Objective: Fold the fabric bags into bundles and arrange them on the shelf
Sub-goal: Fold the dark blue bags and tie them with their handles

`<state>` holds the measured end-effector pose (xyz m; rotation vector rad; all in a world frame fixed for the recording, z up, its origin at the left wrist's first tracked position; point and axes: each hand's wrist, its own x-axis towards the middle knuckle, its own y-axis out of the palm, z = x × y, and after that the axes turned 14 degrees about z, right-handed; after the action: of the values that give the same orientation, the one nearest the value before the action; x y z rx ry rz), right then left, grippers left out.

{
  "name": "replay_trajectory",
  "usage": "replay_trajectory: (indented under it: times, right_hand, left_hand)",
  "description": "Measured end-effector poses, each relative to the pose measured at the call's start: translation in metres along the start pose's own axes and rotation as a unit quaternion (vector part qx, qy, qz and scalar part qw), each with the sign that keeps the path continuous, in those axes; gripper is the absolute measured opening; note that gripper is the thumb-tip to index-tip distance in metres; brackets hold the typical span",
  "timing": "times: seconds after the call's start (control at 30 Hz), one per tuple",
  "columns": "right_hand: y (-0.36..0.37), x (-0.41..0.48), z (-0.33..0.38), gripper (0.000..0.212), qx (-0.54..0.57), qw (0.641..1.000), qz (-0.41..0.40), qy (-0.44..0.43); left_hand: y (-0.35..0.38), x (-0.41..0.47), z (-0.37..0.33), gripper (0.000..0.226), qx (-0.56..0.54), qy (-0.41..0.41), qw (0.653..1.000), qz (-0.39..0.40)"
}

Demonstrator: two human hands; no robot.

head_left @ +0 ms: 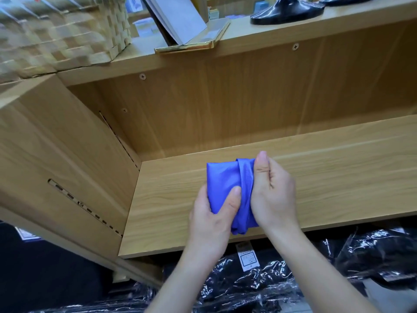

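Observation:
A blue fabric bag (223,179), folded into a compact bundle, lies on the wooden shelf board (327,168) near its front edge. My left hand (214,218) grips the bundle's near left side, thumb pressed on top of it. My right hand (273,188) holds the bundle's right side, fingers curled round a rolled band of the fabric, thumb pointing up. A loose end of fabric hangs over the board's front edge between my wrists.
The wooden side panel (67,159) closes the shelf on the left. On the upper shelf stand a woven basket (61,35), a tilted board in a gold stand (187,35) and a black display foot (286,12). Black goods in clear plastic wrap (259,283) lie below.

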<state>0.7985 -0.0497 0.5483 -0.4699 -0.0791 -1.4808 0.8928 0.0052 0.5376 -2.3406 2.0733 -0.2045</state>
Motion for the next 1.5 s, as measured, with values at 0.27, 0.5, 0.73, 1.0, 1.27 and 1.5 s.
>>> replay_trajectory:
  times: [0.27, 0.5, 0.73, 1.0, 1.27, 1.5]
  right_hand:
    - [-0.006, -0.015, 0.01, 0.024, 0.271, 0.918, 0.257, 0.133]
    - [0.008, -0.037, 0.01, 0.059, 0.148, 0.937, 0.301, 0.096]
    - [-0.031, -0.048, -0.004, 0.067, 0.001, 0.967, 0.241, 0.078]
    - [-0.09, -0.034, -0.018, 0.027, 0.084, 0.977, 0.137, 0.138]
    - [-0.18, 0.001, -0.087, 0.013, 0.166, 0.964, 0.036, 0.203]
    - [-0.269, 0.045, -0.153, 0.039, 0.203, 0.936, -0.026, 0.285]
  left_hand:
    - [-0.019, 0.0, 0.01, 0.031, -0.023, -0.041, 0.999, -0.009]
    - [-0.029, 0.002, 0.01, 0.026, -0.185, -0.064, 0.977, -0.089]
    - [-0.053, 0.023, 0.013, 0.025, -0.141, -0.1, 0.973, 0.155]
    - [-0.005, 0.043, 0.012, 0.018, -0.061, -0.049, 0.98, 0.184]
    - [0.107, 0.094, 0.01, 0.02, -0.107, -0.14, 0.954, 0.241]
    - [0.231, 0.157, 0.022, 0.029, -0.089, -0.153, 0.955, 0.238]
